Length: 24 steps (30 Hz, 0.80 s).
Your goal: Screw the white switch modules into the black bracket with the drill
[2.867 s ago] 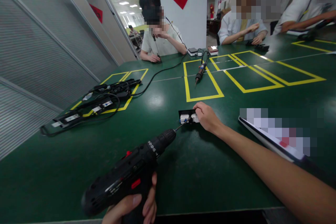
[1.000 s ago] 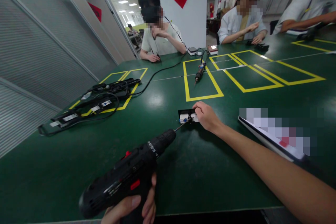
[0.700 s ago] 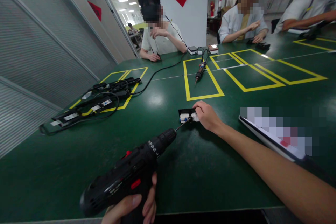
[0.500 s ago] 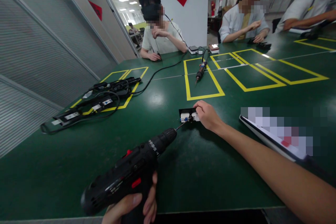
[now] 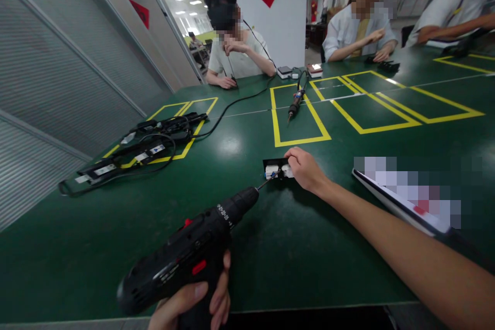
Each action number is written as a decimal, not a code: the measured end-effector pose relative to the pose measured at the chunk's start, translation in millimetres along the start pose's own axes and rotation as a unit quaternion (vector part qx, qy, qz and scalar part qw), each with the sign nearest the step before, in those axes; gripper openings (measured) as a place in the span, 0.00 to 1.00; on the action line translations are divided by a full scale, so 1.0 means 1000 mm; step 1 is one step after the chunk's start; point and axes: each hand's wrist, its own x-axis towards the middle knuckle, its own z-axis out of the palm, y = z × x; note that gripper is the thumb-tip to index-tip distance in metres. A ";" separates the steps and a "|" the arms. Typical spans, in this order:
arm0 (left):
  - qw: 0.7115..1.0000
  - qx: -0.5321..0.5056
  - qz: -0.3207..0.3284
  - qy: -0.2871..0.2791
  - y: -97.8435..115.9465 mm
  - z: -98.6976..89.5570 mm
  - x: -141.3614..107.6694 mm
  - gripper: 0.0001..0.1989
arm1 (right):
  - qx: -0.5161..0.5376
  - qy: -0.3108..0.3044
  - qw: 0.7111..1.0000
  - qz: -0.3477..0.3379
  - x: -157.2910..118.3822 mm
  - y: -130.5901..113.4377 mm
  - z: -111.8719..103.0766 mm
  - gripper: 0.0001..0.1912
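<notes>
A black cordless drill [image 5: 181,252] with red buttons is held by its handle in my left hand [image 5: 193,301], fingers wrapped round the grip. It points up and to the right. Its long thin bit [image 5: 266,181] reaches to a small black part with white blocks [image 5: 273,171] and a bit of blue. My right hand [image 5: 303,167] is closed on the right end of that part, holding it upright at the table surface. Whether the bit's tip sits in a screw is too small to tell.
On the green table [image 5: 116,247], black cabled assemblies [image 5: 154,139] lie at the left. A corded electric screwdriver [image 5: 296,104] rests inside a yellow-taped rectangle [image 5: 303,143]. At the right lies a tablet-like device [image 5: 402,201], its screen blurred. Several people sit across the table.
The drill has shifted very slightly left in view. Both hands keep their holds, and the bit stays at the small part.
</notes>
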 end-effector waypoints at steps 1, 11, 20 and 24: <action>1.000 0.000 -0.001 0.001 0.000 0.000 0.000 0.16 | 0.000 -0.001 1.000 0.001 0.000 0.000 0.000 0.12; 1.000 0.003 -0.002 -0.003 -0.001 -0.002 0.000 0.16 | 0.003 -0.004 1.000 0.001 0.000 -0.001 -0.001 0.12; 1.000 -0.001 -0.002 -0.003 -0.002 -0.003 0.000 0.17 | 0.003 -0.006 1.000 -0.003 0.000 0.000 -0.001 0.12; 1.000 -0.001 -0.005 0.003 -0.001 -0.001 0.000 0.16 | 0.006 -0.006 1.000 -0.001 0.000 0.001 -0.001 0.12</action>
